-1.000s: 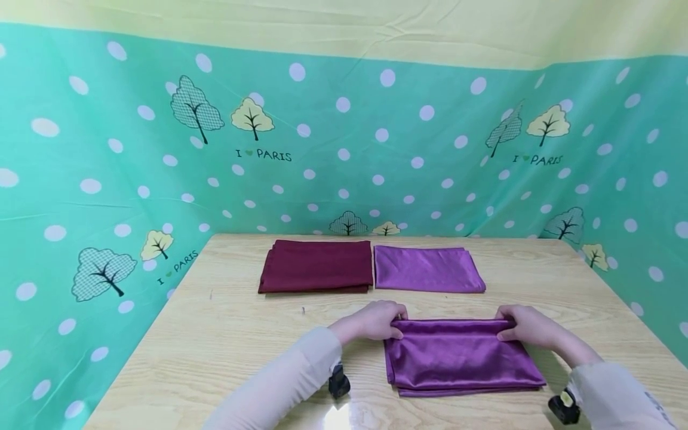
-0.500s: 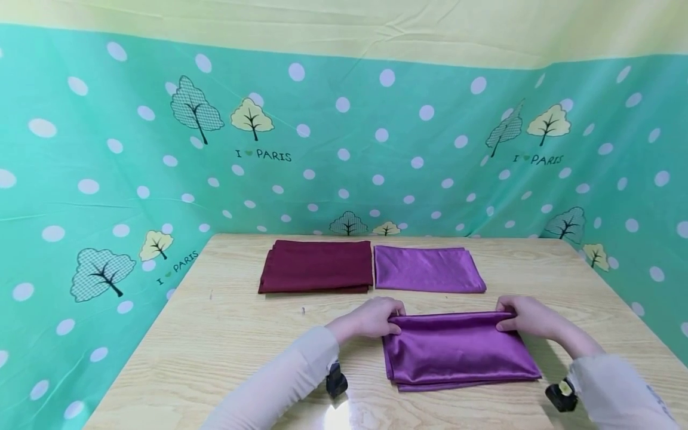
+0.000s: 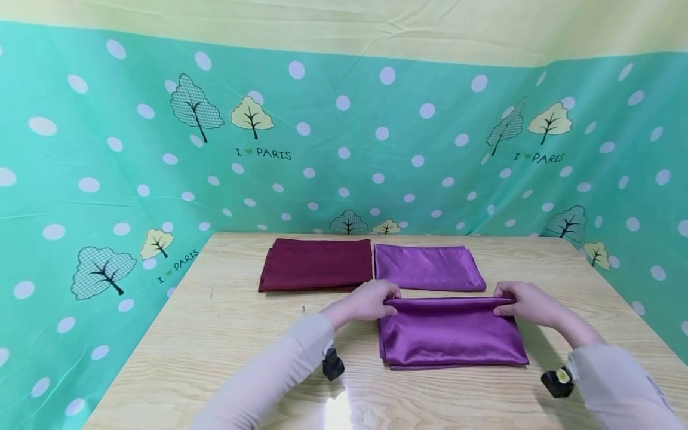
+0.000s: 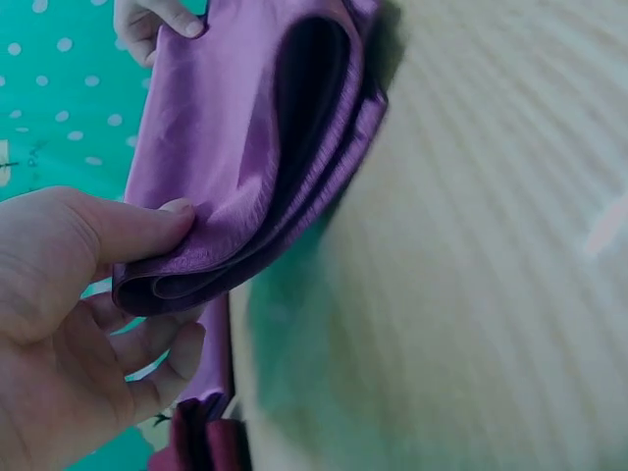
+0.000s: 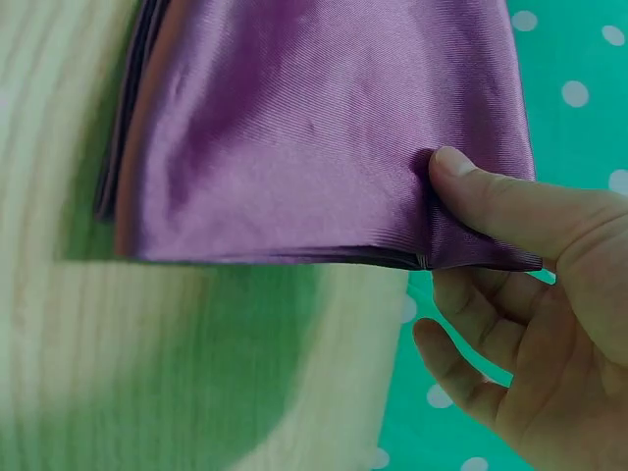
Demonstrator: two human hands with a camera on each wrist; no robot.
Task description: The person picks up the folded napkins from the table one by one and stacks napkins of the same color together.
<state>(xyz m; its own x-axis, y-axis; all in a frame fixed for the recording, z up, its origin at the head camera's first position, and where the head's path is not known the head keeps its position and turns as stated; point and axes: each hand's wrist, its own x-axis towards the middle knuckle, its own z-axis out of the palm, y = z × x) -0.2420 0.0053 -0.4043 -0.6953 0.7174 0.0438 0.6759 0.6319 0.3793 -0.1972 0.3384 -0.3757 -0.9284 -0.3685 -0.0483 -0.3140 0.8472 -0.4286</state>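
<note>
A folded, shiny purple cloth [image 3: 451, 334] hangs between both hands, its top edge raised and its lower part close over the table. The left hand [image 3: 373, 300] pinches its far left corner between thumb and fingers; in the left wrist view the thumb [image 4: 157, 228] presses on top and the layers curl into loops at the end. At the far right corner the right hand [image 3: 524, 303] pinches the cloth, its thumb [image 5: 481, 191] on the near face. Behind lie a folded lighter purple cloth [image 3: 427, 267] and, left of it, a folded maroon cloth [image 3: 317, 264].
The light wooden table [image 3: 226, 334] reaches back to a green polka-dot curtain [image 3: 301, 167] that rises behind it and along both sides. The two folded cloths at the back lie side by side, nearly touching.
Both hands have lifted the purple cloth and carried it away from the body, toward the two cloths at the back. Those two cloths have stayed put.
</note>
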